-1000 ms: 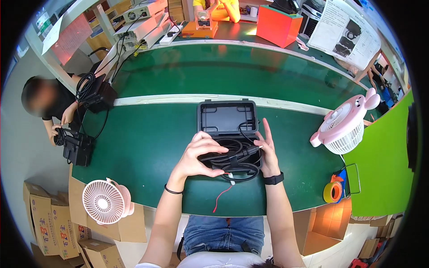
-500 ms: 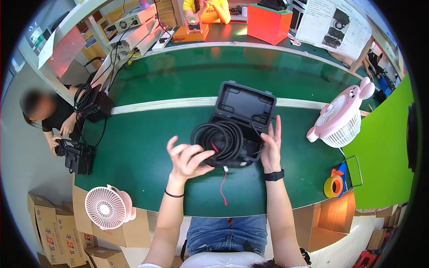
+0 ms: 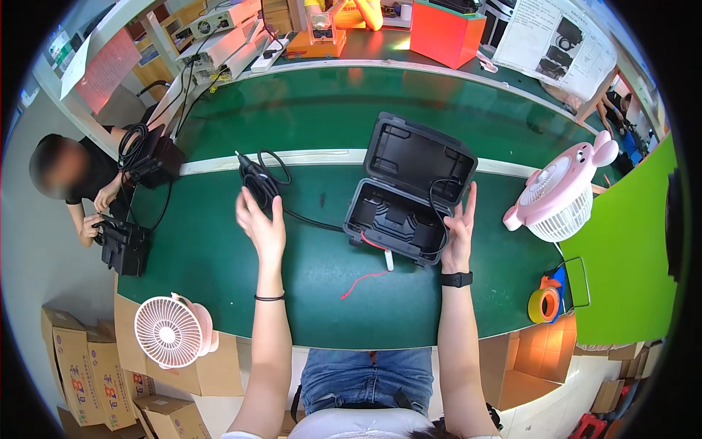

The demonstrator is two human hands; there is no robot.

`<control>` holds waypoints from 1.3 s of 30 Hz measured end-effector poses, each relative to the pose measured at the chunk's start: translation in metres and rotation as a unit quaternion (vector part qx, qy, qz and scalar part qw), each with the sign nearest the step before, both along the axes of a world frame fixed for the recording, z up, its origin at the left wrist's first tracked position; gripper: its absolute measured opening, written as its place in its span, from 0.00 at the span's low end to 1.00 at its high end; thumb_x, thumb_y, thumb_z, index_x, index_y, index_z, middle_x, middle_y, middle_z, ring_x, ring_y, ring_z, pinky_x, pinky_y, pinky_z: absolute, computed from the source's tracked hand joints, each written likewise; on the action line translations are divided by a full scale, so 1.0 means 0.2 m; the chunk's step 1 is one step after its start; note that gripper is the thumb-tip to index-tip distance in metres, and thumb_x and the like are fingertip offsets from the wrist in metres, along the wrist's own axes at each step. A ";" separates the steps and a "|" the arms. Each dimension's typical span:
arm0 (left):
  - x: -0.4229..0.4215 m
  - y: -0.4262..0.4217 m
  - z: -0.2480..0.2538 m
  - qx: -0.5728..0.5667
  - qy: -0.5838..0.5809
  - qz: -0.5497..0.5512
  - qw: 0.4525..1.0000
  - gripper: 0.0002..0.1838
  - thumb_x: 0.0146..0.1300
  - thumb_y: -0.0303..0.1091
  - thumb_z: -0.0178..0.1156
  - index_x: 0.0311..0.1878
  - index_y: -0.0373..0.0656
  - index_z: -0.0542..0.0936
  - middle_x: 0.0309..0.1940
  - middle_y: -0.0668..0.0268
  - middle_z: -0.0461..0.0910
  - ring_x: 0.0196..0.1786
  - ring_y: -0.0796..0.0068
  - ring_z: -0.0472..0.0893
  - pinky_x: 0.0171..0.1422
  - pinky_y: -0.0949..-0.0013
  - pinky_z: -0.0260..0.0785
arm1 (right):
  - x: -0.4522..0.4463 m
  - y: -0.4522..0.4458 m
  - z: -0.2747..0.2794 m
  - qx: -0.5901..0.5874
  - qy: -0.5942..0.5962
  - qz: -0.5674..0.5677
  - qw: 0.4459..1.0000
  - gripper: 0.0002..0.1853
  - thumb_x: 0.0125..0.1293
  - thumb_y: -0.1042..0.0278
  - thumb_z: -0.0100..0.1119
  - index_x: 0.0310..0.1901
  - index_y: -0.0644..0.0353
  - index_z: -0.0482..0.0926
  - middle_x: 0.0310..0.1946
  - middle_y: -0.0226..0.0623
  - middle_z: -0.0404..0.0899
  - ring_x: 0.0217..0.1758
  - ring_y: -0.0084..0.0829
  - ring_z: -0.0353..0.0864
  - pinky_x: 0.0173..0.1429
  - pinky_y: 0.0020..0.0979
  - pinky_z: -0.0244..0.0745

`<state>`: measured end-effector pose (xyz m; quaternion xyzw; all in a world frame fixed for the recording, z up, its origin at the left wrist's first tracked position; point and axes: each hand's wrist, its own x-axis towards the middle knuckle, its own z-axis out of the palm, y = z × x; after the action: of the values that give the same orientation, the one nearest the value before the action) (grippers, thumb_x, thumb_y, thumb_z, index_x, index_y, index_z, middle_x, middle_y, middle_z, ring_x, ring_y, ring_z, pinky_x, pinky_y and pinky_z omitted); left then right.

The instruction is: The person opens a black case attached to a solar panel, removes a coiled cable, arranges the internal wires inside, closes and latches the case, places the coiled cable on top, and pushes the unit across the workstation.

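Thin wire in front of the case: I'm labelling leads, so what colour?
Thin wire: red, clearest in the head view.

Left hand (image 3: pixel 263 225) out front, fingers (image 3: pixel 244 208) curled in a grip. Right hand (image 3: pixel 459 243) forward, forefinger (image 3: pixel 472 194) extended away. Forearms (image 3: pixel 462 351) reaching ahead, well apart.

The left hand (image 3: pixel 261 223) partly hides the coiled black cable (image 3: pixel 257 181); the top edge cuts off a person in a yellow shirt (image 3: pixel 362 13).
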<state>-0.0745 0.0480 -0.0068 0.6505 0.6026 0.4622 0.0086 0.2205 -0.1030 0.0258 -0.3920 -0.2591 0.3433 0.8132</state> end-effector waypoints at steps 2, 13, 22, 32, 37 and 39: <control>0.08 -0.08 0.16 0.136 0.028 -0.031 0.990 0.26 0.61 0.29 0.61 0.63 0.37 0.70 0.60 0.51 0.68 0.63 0.52 0.66 0.66 0.55 0.59 | 0.00 0.00 0.00 0.018 0.004 0.027 0.999 0.52 0.44 0.81 0.53 0.76 0.51 0.46 0.71 0.49 0.56 0.67 0.39 0.67 0.70 0.31 0.62; 0.23 -0.29 0.22 0.069 0.008 -0.423 0.903 0.15 0.47 0.23 0.66 0.42 0.45 0.83 0.37 0.65 0.77 0.38 0.65 0.78 0.42 0.64 0.72 | 0.02 0.02 -0.03 -0.021 -0.004 0.038 0.999 0.50 0.47 0.81 0.52 0.76 0.50 0.48 0.70 0.47 0.58 0.68 0.35 0.67 0.68 0.31 0.64; 0.36 -0.42 0.22 0.200 0.332 -0.461 0.798 0.23 0.50 0.32 0.61 0.50 0.67 0.81 0.54 0.78 0.76 0.45 0.74 0.75 0.52 0.68 0.66 | 0.07 0.04 -0.14 -0.027 0.118 0.066 0.990 0.42 0.62 0.74 0.55 0.76 0.47 0.48 0.70 0.46 0.58 0.69 0.35 0.65 0.70 0.34 0.63; 0.31 -0.40 0.17 0.222 0.079 -0.483 0.844 0.16 0.47 0.34 0.70 0.42 0.55 0.84 0.39 0.79 0.82 0.38 0.77 0.75 0.40 0.71 0.64 | 0.06 0.02 -0.10 -0.038 0.025 0.068 0.997 0.46 0.55 0.76 0.57 0.76 0.47 0.47 0.73 0.48 0.52 0.69 0.35 0.64 0.70 0.31 0.61; 0.28 -0.39 0.22 0.188 -0.010 -0.300 0.935 0.20 0.44 0.26 0.72 0.45 0.50 0.86 0.32 0.73 0.79 0.33 0.73 0.73 0.37 0.70 0.64 | 0.02 0.03 -0.06 -0.003 -0.037 0.081 0.996 0.54 0.48 0.74 0.61 0.76 0.46 0.43 0.75 0.51 0.44 0.65 0.33 0.66 0.64 0.25 0.63; 0.28 -0.38 0.24 0.171 0.028 -0.318 0.932 0.19 0.45 0.23 0.69 0.43 0.51 0.86 0.32 0.73 0.79 0.34 0.71 0.74 0.38 0.70 0.64 | 0.00 0.01 -0.03 -0.006 -0.049 0.096 0.994 0.56 0.46 0.74 0.61 0.77 0.47 0.42 0.75 0.51 0.45 0.63 0.32 0.67 0.60 0.24 0.65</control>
<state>-0.0186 -0.0288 0.0420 0.8123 0.2764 0.5128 0.0271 0.2214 -0.1007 0.0198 -0.3867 -0.3329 0.4014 0.7606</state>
